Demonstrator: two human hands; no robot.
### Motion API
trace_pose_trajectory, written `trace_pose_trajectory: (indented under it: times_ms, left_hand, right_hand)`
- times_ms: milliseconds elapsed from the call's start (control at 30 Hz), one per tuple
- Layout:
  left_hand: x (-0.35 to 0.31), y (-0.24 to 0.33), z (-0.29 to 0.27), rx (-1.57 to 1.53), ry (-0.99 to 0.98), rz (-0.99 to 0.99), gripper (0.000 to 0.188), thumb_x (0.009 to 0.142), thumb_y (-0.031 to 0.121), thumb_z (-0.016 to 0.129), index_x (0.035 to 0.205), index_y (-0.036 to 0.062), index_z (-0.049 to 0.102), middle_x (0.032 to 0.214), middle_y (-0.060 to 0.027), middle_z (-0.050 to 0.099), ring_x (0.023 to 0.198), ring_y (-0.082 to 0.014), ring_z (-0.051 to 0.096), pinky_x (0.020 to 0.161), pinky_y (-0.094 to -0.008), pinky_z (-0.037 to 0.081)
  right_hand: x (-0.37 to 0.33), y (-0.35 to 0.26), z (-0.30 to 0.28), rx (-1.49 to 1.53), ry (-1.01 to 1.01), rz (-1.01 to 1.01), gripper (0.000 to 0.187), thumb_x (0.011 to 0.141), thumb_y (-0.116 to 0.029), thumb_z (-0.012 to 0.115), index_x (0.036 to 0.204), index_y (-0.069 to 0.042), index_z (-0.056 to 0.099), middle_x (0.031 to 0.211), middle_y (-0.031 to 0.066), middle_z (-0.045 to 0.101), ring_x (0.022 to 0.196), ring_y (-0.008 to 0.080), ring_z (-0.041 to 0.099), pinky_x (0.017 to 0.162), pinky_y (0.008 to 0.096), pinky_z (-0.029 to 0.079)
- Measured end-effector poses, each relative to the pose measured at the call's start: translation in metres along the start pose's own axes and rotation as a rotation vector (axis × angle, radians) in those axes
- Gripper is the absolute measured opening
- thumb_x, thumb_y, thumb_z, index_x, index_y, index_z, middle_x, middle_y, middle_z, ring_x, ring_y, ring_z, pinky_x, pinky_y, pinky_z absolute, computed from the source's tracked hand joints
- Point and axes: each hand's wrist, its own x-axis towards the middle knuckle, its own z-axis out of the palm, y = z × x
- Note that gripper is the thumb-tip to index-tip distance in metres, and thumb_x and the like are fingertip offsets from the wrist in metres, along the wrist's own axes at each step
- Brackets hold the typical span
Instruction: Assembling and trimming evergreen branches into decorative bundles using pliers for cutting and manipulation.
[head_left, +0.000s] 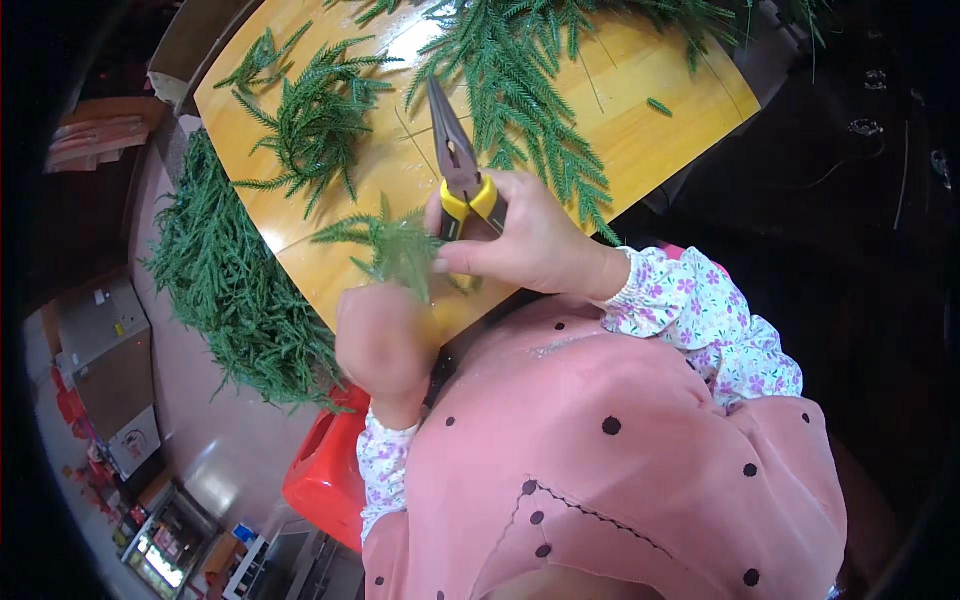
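My right hand (pixel 530 235) is wrapped round long-nose pliers (pixel 455 155) with yellow and black handles. Their dark jaws point away from me over the table. By the right thumb is a small green artificial pine sprig (pixel 385 240), partly smeared by motion. Just below the sprig, my left hand (pixel 385 345) is blurred and looks closed; what its fingers hold is hidden. Beyond the hands, a loose bunch of pine sprigs (pixel 318 125) lies on the yellow wooden table (pixel 640 150). A larger spread of pine branches (pixel 515 85) covers the table's far middle.
A big heap of green branches (pixel 235 285) sits beyond the table's left edge. Near my left sleeve is a red plastic stool (pixel 335 470). One tiny sprig piece (pixel 658 106) lies on the right part of the table. A cardboard box (pixel 185 55) stands at the far left.
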Motion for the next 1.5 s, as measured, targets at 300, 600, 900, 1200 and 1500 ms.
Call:
trace_pose_trajectory:
  times_ms: [300,600,900,1200,1500]
  left_hand:
    - [0.013,0.003,-0.018,-1.046,0.045,-0.724,0.026,0.097,0.020,0.054,0.111,-0.0008,0.058,0.105,-0.0052,0.062,0.091,-0.0143,0.058,0.083,-0.0292,0.046]
    - [0.008,-0.008,-0.030,-1.156,0.185,-0.675,0.025,0.098,0.020,0.052,0.116,0.0016,0.052,0.109,-0.0074,0.060,0.101,-0.0148,0.056,0.091,-0.0317,0.043]
    - [0.000,-0.011,-0.027,-0.968,0.218,-0.550,0.024,0.098,0.019,0.052,0.115,0.0026,0.050,0.106,-0.0065,0.060,0.096,-0.0151,0.057,0.088,-0.0307,0.044]
    - [-0.001,-0.010,-0.012,-0.760,0.192,-0.438,0.019,0.097,0.014,0.052,0.111,0.0020,0.050,0.101,-0.0087,0.059,0.090,-0.0171,0.058,0.085,-0.0309,0.046]
    - [0.001,-0.008,-0.001,-0.767,0.149,-0.373,0.022,0.094,0.011,0.057,0.112,0.0016,0.048,0.104,-0.0083,0.059,0.089,-0.0166,0.061,0.082,-0.0297,0.050]
  right_hand:
    - [-0.003,-0.001,0.031,-0.421,-0.080,-0.393,0.029,0.072,-0.004,0.074,0.098,-0.003,0.060,0.087,0.0110,0.062,0.077,0.0268,0.063,0.065,0.0343,0.050]
    - [-0.002,-0.015,0.032,-0.667,-0.019,-0.307,0.041,0.070,-0.003,0.071,0.109,-0.005,0.056,0.094,0.0113,0.061,0.076,0.0293,0.063,0.064,0.0343,0.052]
    - [0.000,-0.014,0.032,-1.059,0.049,-0.291,0.039,0.076,0.000,0.060,0.114,-0.005,0.054,0.103,0.0093,0.055,0.076,0.0276,0.063,0.063,0.0344,0.053]
    - [0.002,-0.020,0.027,-1.202,-0.018,-0.184,0.034,0.082,-0.005,0.055,0.115,-0.004,0.053,0.101,0.0096,0.054,0.076,0.0247,0.063,0.062,0.0322,0.053]
    - [0.000,-0.021,0.020,-1.174,0.006,-0.180,0.033,0.081,-0.005,0.055,0.114,-0.004,0.052,0.100,0.0103,0.054,0.076,0.0252,0.063,0.062,0.0326,0.053]
